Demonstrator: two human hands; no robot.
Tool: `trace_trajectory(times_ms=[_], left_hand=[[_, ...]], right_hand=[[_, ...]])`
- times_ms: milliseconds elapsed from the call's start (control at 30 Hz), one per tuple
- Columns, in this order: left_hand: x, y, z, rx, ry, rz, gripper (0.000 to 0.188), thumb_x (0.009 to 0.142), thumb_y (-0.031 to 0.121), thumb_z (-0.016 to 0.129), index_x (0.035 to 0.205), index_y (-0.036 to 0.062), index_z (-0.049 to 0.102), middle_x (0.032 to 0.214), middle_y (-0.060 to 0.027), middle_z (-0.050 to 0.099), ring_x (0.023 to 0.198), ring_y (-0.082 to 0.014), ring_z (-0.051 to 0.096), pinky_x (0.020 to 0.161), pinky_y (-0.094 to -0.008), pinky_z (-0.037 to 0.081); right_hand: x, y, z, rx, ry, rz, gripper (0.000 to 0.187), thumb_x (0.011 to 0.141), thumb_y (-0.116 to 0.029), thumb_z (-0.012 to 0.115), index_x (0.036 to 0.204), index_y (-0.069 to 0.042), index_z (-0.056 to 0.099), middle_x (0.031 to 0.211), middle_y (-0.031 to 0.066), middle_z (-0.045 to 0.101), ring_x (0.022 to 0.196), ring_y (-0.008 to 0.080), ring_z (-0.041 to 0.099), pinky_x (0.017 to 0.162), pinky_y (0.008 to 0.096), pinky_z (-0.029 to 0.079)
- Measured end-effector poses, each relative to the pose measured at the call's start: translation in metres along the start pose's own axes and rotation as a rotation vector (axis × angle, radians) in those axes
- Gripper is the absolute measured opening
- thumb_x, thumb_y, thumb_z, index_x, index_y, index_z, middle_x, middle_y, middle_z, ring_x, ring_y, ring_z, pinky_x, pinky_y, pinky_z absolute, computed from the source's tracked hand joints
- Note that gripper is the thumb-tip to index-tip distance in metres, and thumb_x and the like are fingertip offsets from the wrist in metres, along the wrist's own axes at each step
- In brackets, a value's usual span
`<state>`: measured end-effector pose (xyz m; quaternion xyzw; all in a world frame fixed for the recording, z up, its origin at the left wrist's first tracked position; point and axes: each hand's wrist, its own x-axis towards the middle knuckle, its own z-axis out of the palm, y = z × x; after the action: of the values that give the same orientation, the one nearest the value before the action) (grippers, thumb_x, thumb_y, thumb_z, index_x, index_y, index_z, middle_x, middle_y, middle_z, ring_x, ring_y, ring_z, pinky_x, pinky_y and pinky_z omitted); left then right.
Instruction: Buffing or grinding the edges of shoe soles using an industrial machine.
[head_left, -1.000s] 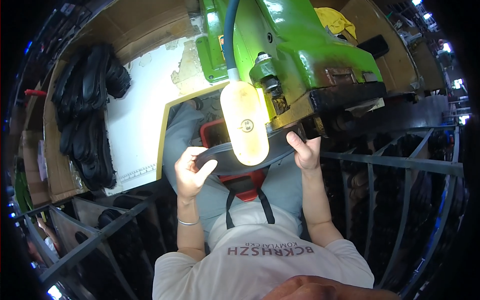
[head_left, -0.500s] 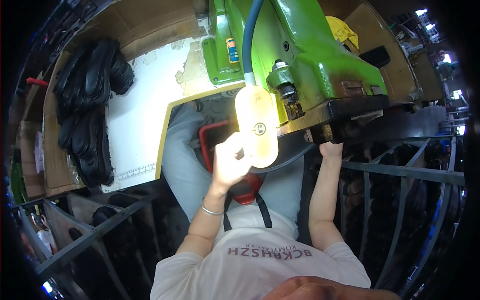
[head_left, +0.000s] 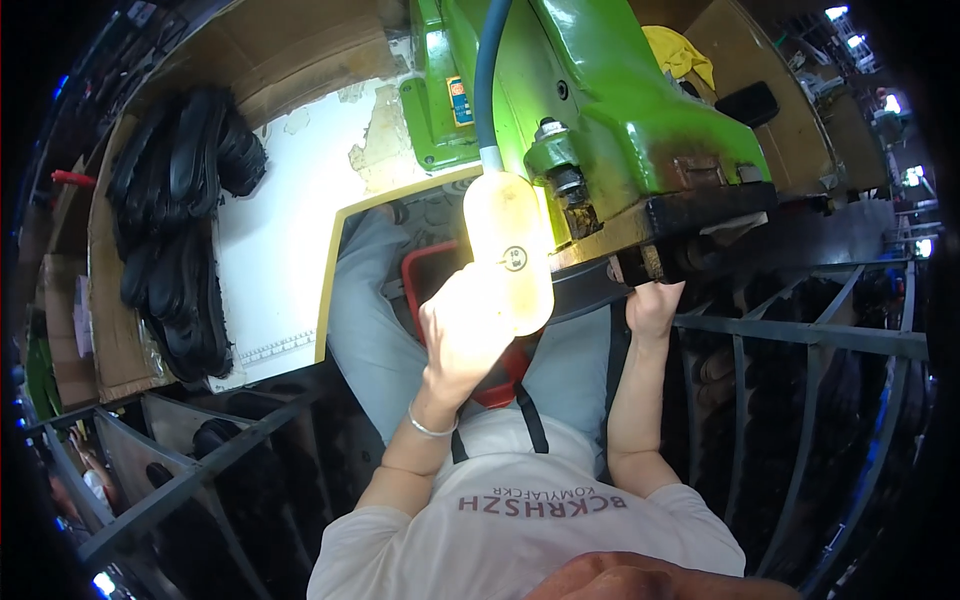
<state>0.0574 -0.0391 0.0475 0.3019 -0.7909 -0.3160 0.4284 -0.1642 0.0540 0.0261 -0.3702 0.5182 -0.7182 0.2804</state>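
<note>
My left hand (head_left: 465, 330) is raised beside the oval, glowing lamp (head_left: 508, 255). Its fingers look curled, but the tips are lost behind the lamp and in the glare. Under the dark front end of the green machine (head_left: 640, 110), my right hand (head_left: 655, 305) is closed, its fingers partly covered by the machine's edge. A dark curved strip (head_left: 585, 296) runs between the lamp and my right hand. Whether either hand grips it cannot be made out.
Black shoe soles (head_left: 195, 160) lie piled on the white tabletop (head_left: 270, 230), left of the machine. A cardboard wall (head_left: 280, 50) borders the table. Metal racks (head_left: 200, 465) stand either side of me. A yellow cloth (head_left: 680, 55) lies behind the machine; something red (head_left: 408, 285) is between my legs.
My left hand has moved slightly up and turned, with more of it now in the glare. The dark strip shows higher and broader. My right hand has shifted slightly and turned.
</note>
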Motion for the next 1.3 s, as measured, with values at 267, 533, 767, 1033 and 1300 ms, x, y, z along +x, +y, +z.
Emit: trace_trajectory(times_ms=[267, 533, 767, 1033, 1300], left_hand=[[0.013, -0.029, -0.028, -0.407, -0.125, -0.312, 0.017, 0.065, 0.008, 0.073, 0.074, -0.0013, 0.061, 0.062, -0.0090, 0.060, 0.051, -0.0121, 0.056, 0.051, -0.0272, 0.045], [0.012, -0.017, -0.052, 0.171, -0.100, -0.054, 0.028, 0.061, 0.019, 0.082, 0.069, 0.0047, 0.058, 0.064, -0.0059, 0.060, 0.056, -0.0208, 0.057, 0.054, -0.0310, 0.046], [0.012, 0.018, 0.009, -0.013, 0.013, -0.015, 0.035, 0.064, 0.028, 0.082, 0.084, 0.0041, 0.064, 0.071, -0.0041, 0.064, 0.056, -0.0191, 0.055, 0.054, -0.0303, 0.047], [0.019, -0.012, 0.005, -0.283, 0.098, 0.018, 0.038, 0.065, 0.017, 0.083, 0.090, -0.0030, 0.061, 0.071, -0.0073, 0.063, 0.058, -0.0181, 0.060, 0.058, -0.0269, 0.050], [0.008, -0.048, -0.039, -0.429, -0.086, -0.302, 0.052, 0.051, 0.029, 0.090, 0.065, 0.0083, 0.044, 0.056, -0.0032, 0.048, 0.049, -0.0071, 0.048, 0.045, -0.0228, 0.040]], right_hand=[[-0.015, 0.004, 0.037, 0.018, -0.037, -0.002, 0.032, 0.085, -0.006, 0.062, 0.113, 0.003, 0.049, 0.105, 0.0053, 0.056, 0.093, 0.0096, 0.052, 0.084, 0.0228, 0.041], [-0.033, 0.004, 0.064, 0.022, -0.013, -0.019, 0.034, 0.082, -0.007, 0.067, 0.110, 0.001, 0.049, 0.100, 0.0037, 0.057, 0.089, 0.0087, 0.052, 0.081, 0.0218, 0.041], [0.003, -0.011, -0.007, -0.003, -0.003, 0.098, 0.028, 0.085, -0.011, 0.064, 0.106, 0.003, 0.051, 0.093, 0.0042, 0.059, 0.081, 0.0067, 0.053, 0.072, 0.0197, 0.042], [0.007, -0.032, 0.012, 0.013, -0.041, 0.380, 0.031, 0.081, -0.005, 0.064, 0.108, 0.003, 0.052, 0.101, 0.0066, 0.059, 0.090, 0.0089, 0.055, 0.082, 0.0227, 0.042], [-0.028, 0.000, 0.054, 0.082, -0.170, 0.173, 0.044, 0.083, -0.002, 0.063, 0.123, 0.003, 0.045, 0.113, 0.0076, 0.056, 0.101, 0.0134, 0.053, 0.088, 0.0264, 0.042]])
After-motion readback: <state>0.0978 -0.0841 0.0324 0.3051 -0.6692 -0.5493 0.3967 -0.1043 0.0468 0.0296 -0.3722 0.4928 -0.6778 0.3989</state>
